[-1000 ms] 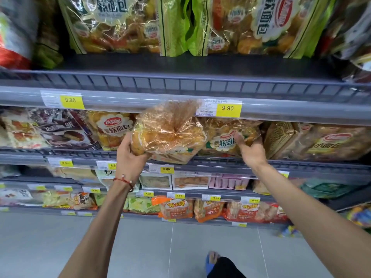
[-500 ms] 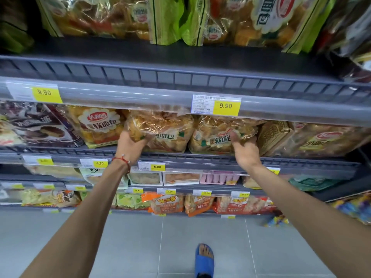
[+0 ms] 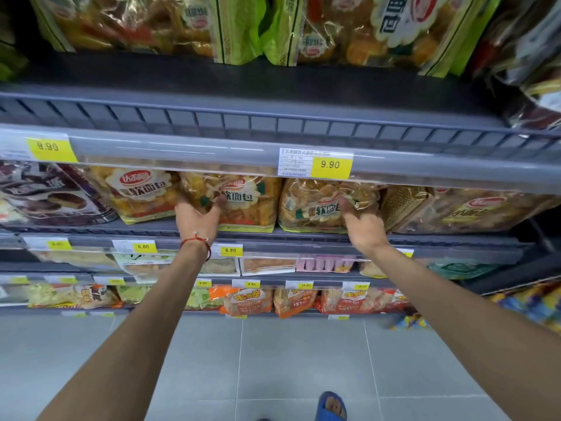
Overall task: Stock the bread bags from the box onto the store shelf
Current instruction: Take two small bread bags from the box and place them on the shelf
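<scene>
Left hand [image 3: 197,218], fingers spread, presses a soft-bread bag [image 3: 239,202] standing on the middle shelf [image 3: 303,235], and right hand [image 3: 362,227], loosely open, steadies its neighbour [image 3: 318,208]; crinkly film likely light, slippery, crushable, best held by the lower corners.

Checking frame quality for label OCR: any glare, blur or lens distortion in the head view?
Head view: glare streaks on the clear price rail; the wide-angle lens bows the shelf edges; the left price tag is soft, the right price tag reads 9.90; the bread bags gleam; the corners are blurred.
</scene>
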Demonstrator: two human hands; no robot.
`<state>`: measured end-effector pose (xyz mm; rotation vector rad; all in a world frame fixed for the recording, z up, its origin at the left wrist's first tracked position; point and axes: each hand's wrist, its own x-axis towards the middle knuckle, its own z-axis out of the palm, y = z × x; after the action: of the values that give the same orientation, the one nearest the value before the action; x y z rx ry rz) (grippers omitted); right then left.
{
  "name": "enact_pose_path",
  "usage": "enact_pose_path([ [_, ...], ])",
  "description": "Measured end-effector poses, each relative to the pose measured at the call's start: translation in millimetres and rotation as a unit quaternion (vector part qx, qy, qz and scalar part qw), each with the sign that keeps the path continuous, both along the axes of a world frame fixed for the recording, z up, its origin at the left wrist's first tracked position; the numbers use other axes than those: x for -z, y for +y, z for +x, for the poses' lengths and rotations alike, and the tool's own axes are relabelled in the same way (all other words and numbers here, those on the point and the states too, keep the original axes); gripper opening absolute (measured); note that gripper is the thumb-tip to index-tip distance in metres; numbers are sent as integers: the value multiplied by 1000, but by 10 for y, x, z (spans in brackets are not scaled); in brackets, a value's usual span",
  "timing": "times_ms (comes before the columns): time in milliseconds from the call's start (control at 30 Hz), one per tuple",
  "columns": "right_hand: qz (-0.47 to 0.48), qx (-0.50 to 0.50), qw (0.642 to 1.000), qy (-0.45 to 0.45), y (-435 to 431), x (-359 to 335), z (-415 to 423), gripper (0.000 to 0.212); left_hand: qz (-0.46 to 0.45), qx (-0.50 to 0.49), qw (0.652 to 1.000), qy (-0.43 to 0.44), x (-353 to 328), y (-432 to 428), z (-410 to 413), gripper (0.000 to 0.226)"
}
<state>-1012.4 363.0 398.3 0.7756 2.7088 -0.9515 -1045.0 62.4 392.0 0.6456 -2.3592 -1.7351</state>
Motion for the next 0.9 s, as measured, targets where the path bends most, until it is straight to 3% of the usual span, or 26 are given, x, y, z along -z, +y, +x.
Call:
enact_pose_path([
  [267,-1,-4,998,-69,66,32,-28,114,-36,-34,998,-43,45,205,322,107],
  [333,-35,15,997,-68,33,-70,32,129,-43,-28,998,-48,20,251,400,105],
  [600,-118,7,993,18,14,-172,258,91,-28,-2,997,-71,-150,543,678,84],
  [767,-174,-14,984,34,-4,-176,496,86,-13,-13,997,-74,-267,806,985,65],
  [900,-200,-104,973,49,-33,-148,866,81,22,-49,996,-75,-366,1014,1425,55],
])
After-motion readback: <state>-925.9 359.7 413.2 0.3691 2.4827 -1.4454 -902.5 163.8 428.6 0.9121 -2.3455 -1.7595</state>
